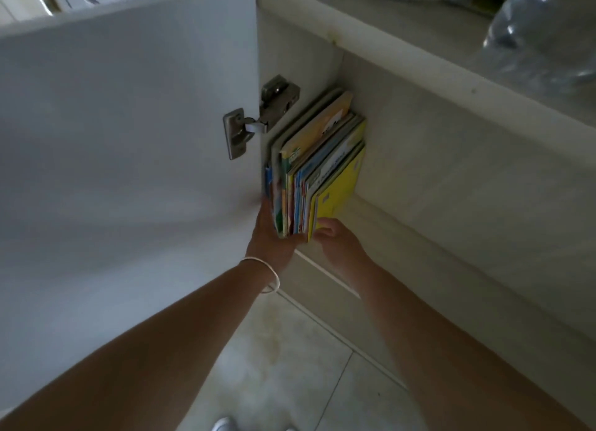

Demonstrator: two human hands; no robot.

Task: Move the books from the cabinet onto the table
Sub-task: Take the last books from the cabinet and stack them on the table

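Several thin, colourful books point(317, 169) stand upright in a stack inside the cabinet point(419, 159), pushed against its left wall; the rightmost one has a yellow cover. My left hand point(271, 240), with a thin bracelet on the wrist, presses against the left side and lower corner of the stack. On the other side my right hand point(338, 242) curls its fingers around the lower edge of the yellow book. Together both hands clamp the stack. The stack's bottom edge is hidden behind my fingers.
The white cabinet door point(129, 140) stands swung open on the left, its metal hinge point(254, 121) just above the books. A clear plastic bottle point(545, 40) and cables lie on the cabinet top. Pale floor tiles point(290, 350) are below.
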